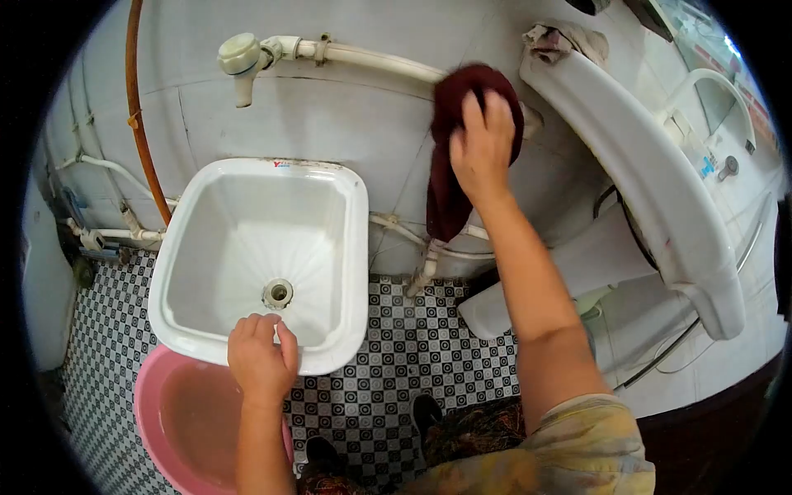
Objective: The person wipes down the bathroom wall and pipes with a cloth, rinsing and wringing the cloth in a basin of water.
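At the wall, my right hand (483,148) has its bent fingers pressed into a dark maroon cloth (452,198). The cloth is bunched at the top against the white pipe, and a long end hangs down. My left hand (262,355) is at the front rim of the white square sink (351,272), fingers reaching over the edge and thumb apart, with nothing held. Inside the sink the basin is bare, with a round drain (278,294). Below my left forearm stands a pink tub (153,404) of cloudy brownish water.
A white tap (241,62) sticks out from the wall pipe (371,58) above the sink. To the right is a white washbasin (627,140) with a crumpled rag (569,41) on its corner. An orange hose (136,107) runs down the wall. The floor (388,330) is patterned black and white.
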Tool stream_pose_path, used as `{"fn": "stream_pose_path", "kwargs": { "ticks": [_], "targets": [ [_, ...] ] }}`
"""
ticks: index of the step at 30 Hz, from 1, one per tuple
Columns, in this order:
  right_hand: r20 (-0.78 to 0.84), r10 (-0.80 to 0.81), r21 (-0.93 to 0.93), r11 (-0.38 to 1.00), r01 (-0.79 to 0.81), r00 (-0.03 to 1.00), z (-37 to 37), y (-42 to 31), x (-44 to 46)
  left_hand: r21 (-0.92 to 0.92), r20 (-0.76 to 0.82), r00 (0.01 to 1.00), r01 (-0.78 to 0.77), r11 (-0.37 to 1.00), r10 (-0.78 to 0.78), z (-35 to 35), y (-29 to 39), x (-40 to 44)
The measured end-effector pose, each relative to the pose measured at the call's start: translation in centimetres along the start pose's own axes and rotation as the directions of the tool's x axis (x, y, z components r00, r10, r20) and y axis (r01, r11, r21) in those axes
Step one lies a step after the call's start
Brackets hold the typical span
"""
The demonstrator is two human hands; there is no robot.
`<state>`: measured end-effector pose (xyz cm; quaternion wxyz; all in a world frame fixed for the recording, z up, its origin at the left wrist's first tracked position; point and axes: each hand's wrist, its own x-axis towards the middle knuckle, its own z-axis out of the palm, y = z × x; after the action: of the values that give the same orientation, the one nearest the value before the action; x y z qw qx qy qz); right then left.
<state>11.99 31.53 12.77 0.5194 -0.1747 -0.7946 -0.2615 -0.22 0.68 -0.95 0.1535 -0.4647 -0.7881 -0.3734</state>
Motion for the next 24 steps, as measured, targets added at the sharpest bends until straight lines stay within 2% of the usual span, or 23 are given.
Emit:
{"fn": "stream_pose_path", "kwargs": {
  "ticks": [2,3,4,6,9,10,12,14,15,17,18,20,24],
  "targets": [
    [-0.025,-0.150,-0.010,0.989,0.150,0.988,2.5,0.3,2.8,0.010,0.005,1.000,0.005,1.000,-0.005,0.0,0.1,0.1],
    [0.039,-0.144,0.013,0.990,0.144,0.989,3.0,-0.6,3.7,0.000,-0.006,1.000,0.015,1.000,-0.015,0.0,0.2,0.1],
    [-0.003,-0.254,-0.025,0.967,0.254,0.967,4.1,-0.9,4.3,-0.011,-0.016,1.000,0.027,1.000,-0.027,0.1,0.3,0.0],
    [0.052,-0.329,-0.100,0.938,0.333,0.943,5.2,-1.6,4.9,0.000,-0.019,1.000,0.017,1.000,-0.017,0.3,0.1,-0.3],
    [0.091,-0.302,-0.127,0.942,0.312,0.949,5.3,0.6,5.7,0.020,-0.027,1.000,-0.001,1.000,0.002,0.2,0.0,0.1],
    [0.138,-0.220,-0.115,0.965,0.237,0.966,4.8,1.4,5.5,0.018,-0.034,0.999,-0.009,1.000,0.010,0.2,0.1,0.0],
    [0.124,-0.162,-0.131,0.975,0.178,0.979,3.1,3.6,4.2,0.014,-0.021,1.000,-0.007,1.000,0.008,0.1,0.2,0.0],
    [0.201,-0.054,-0.203,0.975,0.095,0.978,0.9,6.1,2.6,0.012,-0.017,1.000,-0.001,1.000,0.001,0.0,0.3,0.1],
    [0.202,-0.055,-0.203,0.974,0.097,0.978,0.2,7.2,2.2,0.020,-0.024,1.000,-0.009,1.000,0.009,0.0,0.2,0.0],
    [0.189,-0.185,-0.072,0.977,0.201,0.965,-0.8,8.8,1.5,0.023,-0.025,1.000,-0.012,1.000,0.013,0.1,0.3,-0.1],
    [0.197,-0.184,-0.072,0.977,0.201,0.963,-0.9,8.7,1.3,0.022,-0.021,1.000,-0.010,1.000,0.010,0.1,0.2,-0.1],
    [0.137,-0.080,-0.040,0.995,0.086,0.987,-0.9,8.1,0.6,0.028,-0.010,1.000,-0.001,1.000,0.001,0.0,0.2,-0.1],
    [0.028,-0.096,-0.107,0.989,0.098,0.995,0.2,8.8,-1.0,0.017,-0.008,1.000,0.005,1.000,-0.004,0.0,0.2,-0.2]
  ]
}}
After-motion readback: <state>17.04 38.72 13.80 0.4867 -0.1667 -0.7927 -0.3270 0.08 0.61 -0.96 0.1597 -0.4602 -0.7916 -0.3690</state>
